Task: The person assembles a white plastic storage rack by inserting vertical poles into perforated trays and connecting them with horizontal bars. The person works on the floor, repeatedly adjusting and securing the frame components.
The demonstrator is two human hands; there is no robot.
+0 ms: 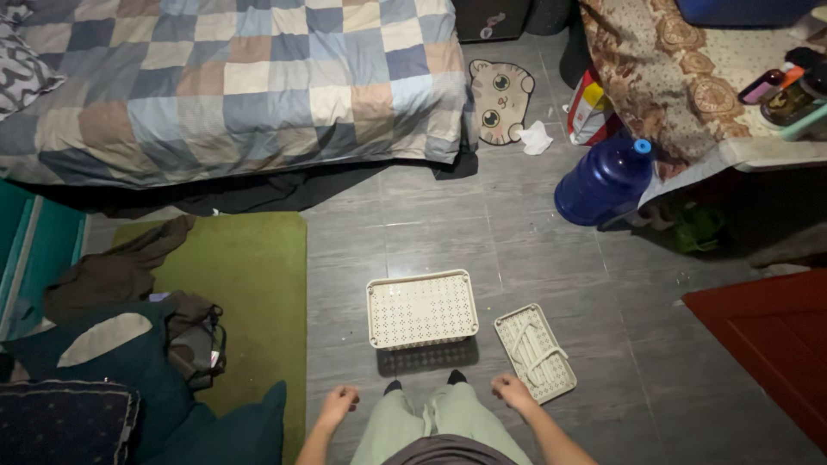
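Cream perforated plastic basket: rectangular, upside down on the grey tiled floor, its flat pierced base facing up, long side running from 9 to 3 o'clock; it lies at 12 o'clock from the feet. Matching cream lid: smaller, flat, rectangular, with a perforated surface and raised strap-like bars across it, lying on the floor turned toward 11 o'clock. It lies just beside the basket at 4 o'clock, apart from it.
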